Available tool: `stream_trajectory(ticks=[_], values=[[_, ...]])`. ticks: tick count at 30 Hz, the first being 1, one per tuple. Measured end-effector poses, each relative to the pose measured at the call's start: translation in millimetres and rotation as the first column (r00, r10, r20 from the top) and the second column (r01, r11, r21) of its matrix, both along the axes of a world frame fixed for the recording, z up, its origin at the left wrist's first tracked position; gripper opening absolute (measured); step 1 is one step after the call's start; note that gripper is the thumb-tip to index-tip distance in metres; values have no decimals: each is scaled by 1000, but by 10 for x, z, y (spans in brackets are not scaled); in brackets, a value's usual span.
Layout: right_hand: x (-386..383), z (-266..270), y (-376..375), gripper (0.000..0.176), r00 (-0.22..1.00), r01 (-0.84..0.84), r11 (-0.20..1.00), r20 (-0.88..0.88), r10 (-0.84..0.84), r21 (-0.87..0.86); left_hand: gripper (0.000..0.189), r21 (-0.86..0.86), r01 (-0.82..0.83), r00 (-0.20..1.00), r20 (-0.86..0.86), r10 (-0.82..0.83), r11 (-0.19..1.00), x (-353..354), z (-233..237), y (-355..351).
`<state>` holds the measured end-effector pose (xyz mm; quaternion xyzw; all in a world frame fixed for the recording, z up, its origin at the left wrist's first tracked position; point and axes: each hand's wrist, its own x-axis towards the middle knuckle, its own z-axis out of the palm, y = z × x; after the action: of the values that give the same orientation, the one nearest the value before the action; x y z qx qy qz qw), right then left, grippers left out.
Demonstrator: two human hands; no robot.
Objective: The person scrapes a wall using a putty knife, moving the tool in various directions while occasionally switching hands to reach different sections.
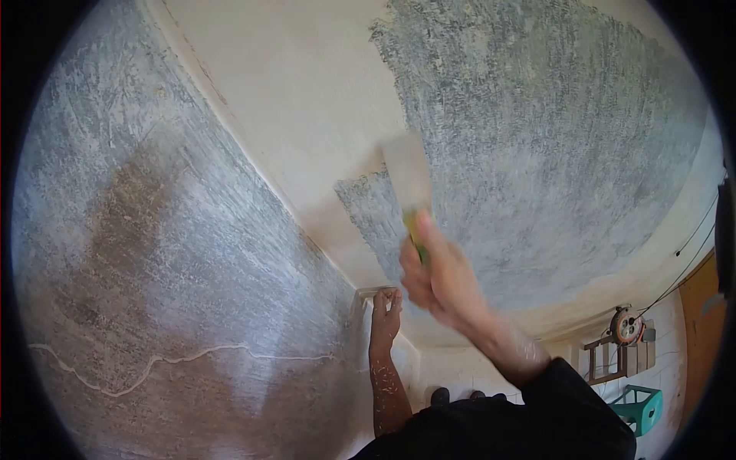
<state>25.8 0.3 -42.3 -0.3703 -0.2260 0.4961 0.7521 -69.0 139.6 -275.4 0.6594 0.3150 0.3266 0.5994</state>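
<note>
My right hand is closed round the green and yellow handle of a putty knife. Its wide blade points up against the wall, over the edge between pale, smooth filler and rough grey-blue wall surface. Motion blurs the knife and hand slightly. Lower down, near the corner, my left hand is raised with its fingers closed on a thin, flat, pale plate, seen nearly edge-on. White specks dot the left forearm.
A mottled grey wall with a wavy white line stands at left, meeting the filled wall at a corner. At lower right are a cable reel, a wooden frame, a green plastic stool and a brown door.
</note>
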Motion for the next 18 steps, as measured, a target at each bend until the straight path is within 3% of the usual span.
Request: stream_trajectory(ticks=[1, 3, 5, 7, 10, 13, 16, 18], values=[[-36, -95, -18, 53, 999, 6, 999, -35, -7, -37, 32, -37, 7, 999, 48, -6, 999, 12, -12, -5], [-44, -45, 9, 52, 1000, -2, 1000, -5, 2, -16, 32, 52, 67, 996, 63, -71, 996, 61, -530, 282], [-124, -47, 22, 52, 1000, 15, 1000, -5, -15, -11, 32, 91, 59, 998, 14, -60, 994, -23, -698, 298], [-167, -25, 89, 52, 998, 56, 998, 22, -56, -2, 31, 107, -21, 999, -39, 26, 994, 17, -522, 225], [-81, -116, -9, 51, 999, -33, 999, -3, 33, -10, 31, 84, 7, 999, -35, -4, 996, 33, -426, 154], [68, 359, 47, 51, 997, -2, 995, 79, -6, 99, 31, 41, 2, 999, -44, 0, 999, 14, -277, 64], [-73, -56, 4, 51, 999, 18, 1000, -30, -18, 12, 31, 27, 0, 999, -40, 1, 1000, 18, -229, 74], [-13, 12, -23, 51, 1000, -17, 1000, -12, 17, 19, 31, 20, -5, 999, -34, 6, 1000, 25, -217, 90]])
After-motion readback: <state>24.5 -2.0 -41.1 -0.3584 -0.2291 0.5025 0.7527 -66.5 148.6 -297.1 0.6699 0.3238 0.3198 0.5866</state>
